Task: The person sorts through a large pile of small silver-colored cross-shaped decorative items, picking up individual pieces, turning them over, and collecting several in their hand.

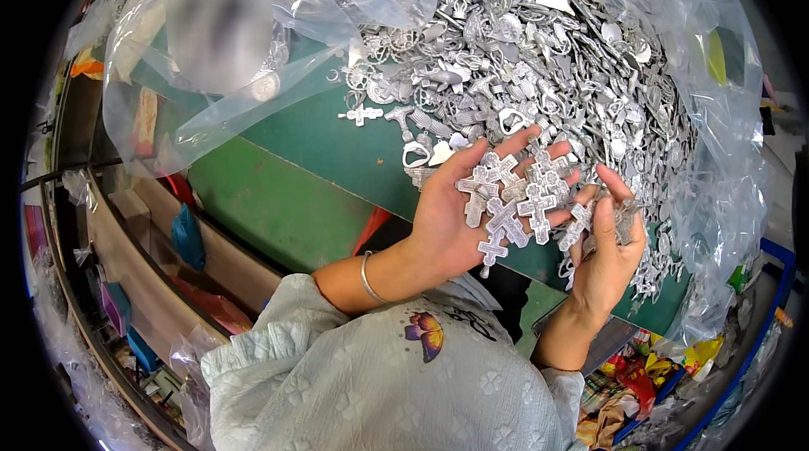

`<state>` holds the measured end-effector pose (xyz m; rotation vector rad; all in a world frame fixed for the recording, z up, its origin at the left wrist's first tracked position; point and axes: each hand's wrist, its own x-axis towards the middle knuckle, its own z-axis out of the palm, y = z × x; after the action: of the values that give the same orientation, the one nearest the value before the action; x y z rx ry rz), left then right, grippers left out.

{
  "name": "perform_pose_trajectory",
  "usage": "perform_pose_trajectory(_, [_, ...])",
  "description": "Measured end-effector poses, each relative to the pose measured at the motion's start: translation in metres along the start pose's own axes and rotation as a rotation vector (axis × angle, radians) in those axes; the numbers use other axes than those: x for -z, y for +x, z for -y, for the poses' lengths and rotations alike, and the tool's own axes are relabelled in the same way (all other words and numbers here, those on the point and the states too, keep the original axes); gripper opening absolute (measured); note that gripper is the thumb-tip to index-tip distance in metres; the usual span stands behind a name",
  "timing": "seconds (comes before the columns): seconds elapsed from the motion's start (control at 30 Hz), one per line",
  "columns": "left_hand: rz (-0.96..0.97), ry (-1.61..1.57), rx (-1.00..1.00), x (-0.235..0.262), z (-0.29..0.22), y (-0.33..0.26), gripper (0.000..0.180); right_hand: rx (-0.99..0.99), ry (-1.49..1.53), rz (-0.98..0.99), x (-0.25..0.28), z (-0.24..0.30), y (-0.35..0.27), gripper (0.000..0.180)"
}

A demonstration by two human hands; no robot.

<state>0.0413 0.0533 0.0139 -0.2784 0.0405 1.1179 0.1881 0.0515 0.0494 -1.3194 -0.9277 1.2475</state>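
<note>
My left hand (pixel 447 215) lies palm up above the front edge of a green table (pixel 295 190). Several silver metal crosses (pixel 514 198) rest on its palm and fingers. My right hand (pixel 608 253) is beside it on the right, fingers curled around more small silver pieces, its fingertips touching the crosses on the left palm. Behind both hands spreads a big heap of silver metal charms (pixel 539 55). A single cross (pixel 362 114) lies apart on the green surface to the left. A thin bracelet circles my left wrist.
Clear plastic sheeting (pixel 716 139) surrounds the heap on the right and a crumpled clear bag (pixel 219 47) sits at the back left. Shelves with coloured clutter (pixel 135 316) run below the table on the left. Colourful packets (pixel 632 375) lie at lower right.
</note>
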Motion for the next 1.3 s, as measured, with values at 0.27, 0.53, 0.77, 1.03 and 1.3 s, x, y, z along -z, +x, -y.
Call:
perform_pose_trajectory(0.27, [0.001, 0.05, 0.06, -0.0002, -0.0053, -0.0021, 0.051, -0.001, -0.131, 0.039, 0.0018, 0.0071, -0.006, 0.021])
perform_pose_trajectory(0.53, [-0.002, 0.098, 0.098, 0.0002, -0.0041, -0.0037, 0.057, -0.019, -0.158, 0.031, 0.003, 0.0096, -0.0075, 0.018])
perform_pose_trajectory(0.77, [-0.011, 0.087, 0.11, 0.0016, -0.0039, -0.0025, 0.056, -0.021, -0.144, 0.036, 0.0043, 0.0099, -0.0076, 0.019])
perform_pose_trajectory(1.03, [-0.021, 0.093, 0.116, 0.001, -0.0027, -0.0025, 0.057, -0.03, -0.152, 0.033, 0.0061, 0.0104, -0.0075, 0.019])
perform_pose_trajectory(1.3, [-0.01, 0.122, 0.118, 0.0017, -0.0025, -0.0029, 0.059, -0.032, -0.144, 0.015, 0.0051, 0.0098, -0.008, 0.018])
